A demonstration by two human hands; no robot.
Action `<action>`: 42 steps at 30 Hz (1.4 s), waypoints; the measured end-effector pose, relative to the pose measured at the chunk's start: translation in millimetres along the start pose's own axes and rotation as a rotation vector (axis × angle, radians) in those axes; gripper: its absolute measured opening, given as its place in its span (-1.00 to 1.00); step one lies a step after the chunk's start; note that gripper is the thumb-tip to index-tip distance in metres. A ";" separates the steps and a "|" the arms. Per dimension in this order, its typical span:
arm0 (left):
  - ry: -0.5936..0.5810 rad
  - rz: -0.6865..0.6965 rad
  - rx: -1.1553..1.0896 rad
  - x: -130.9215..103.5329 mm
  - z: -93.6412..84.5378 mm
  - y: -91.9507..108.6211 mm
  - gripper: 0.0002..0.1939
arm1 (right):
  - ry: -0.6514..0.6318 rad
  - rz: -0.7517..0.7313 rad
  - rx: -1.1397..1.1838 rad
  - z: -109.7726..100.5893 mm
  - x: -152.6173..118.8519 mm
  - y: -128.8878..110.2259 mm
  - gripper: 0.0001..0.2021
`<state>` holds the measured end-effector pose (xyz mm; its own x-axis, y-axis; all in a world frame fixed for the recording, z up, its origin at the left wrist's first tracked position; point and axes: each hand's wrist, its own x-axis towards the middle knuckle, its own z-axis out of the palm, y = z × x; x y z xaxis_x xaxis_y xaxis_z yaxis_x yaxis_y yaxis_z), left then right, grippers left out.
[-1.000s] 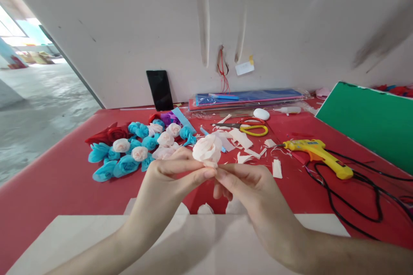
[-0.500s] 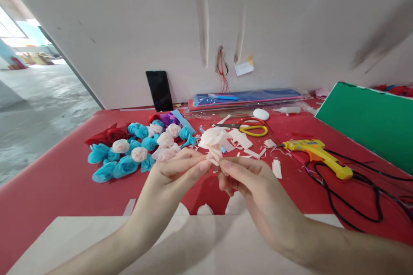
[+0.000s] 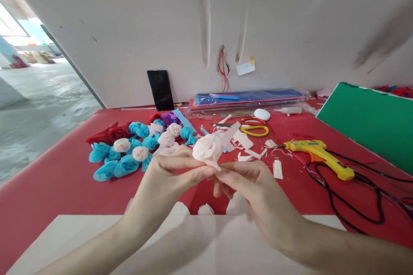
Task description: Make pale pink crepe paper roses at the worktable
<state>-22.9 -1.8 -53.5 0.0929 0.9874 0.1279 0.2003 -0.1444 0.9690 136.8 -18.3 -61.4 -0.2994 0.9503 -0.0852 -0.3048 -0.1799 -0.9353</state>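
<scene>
A pale pink crepe-paper rose [image 3: 206, 148] is pinched at its base between both hands, its bloom tilted toward me. A loose strip of the same paper [image 3: 229, 135] sticks out to its right. My left hand [image 3: 174, 176] is closed on the base from the left, thumb on top. From the right, my right hand [image 3: 250, 182] pinches the same base, its lower fingers curled beneath. Left of the hands lies a pile of finished paper flowers in blue [image 3: 127, 166], pale pink [image 3: 140, 154] and red [image 3: 114, 132].
A yellow glue gun [image 3: 322, 154] with a black cord lies at right. Behind the rose are scissors [image 3: 254, 130] among paper scraps [image 3: 243, 139]. A phone [image 3: 160, 90] leans on the white panel; a green board [image 3: 371, 124] stands at far right. Pale paper [image 3: 80, 240] covers the near edge.
The rose has turned so its spiral face shows toward me and has shifted slightly left. Its loose strip now points up and right. Both hands keep their pinch.
</scene>
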 end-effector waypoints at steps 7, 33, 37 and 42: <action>0.020 0.012 0.014 -6.9 2.7 1.1 -0.82 | 0.083 -0.159 -0.296 1.1 -4.6 1.4 -0.73; -0.233 -0.203 -0.385 -1.0 0.3 9.7 -0.86 | -0.135 -0.023 -0.090 -3.9 1.1 -6.2 -0.79; -0.283 -0.198 -0.386 -1.2 -0.4 9.4 -0.77 | -0.205 0.098 0.116 -5.7 5.5 -7.6 -0.81; -0.356 -0.169 -0.406 -2.0 -0.8 8.4 -0.75 | -0.236 0.205 0.195 -8.1 5.8 -9.1 -0.79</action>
<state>-22.2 -4.9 -45.4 0.4292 0.9019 -0.0474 -0.1436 0.1200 0.9823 145.2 -9.1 -56.2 -0.5653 0.8089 -0.1619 -0.3764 -0.4275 -0.8219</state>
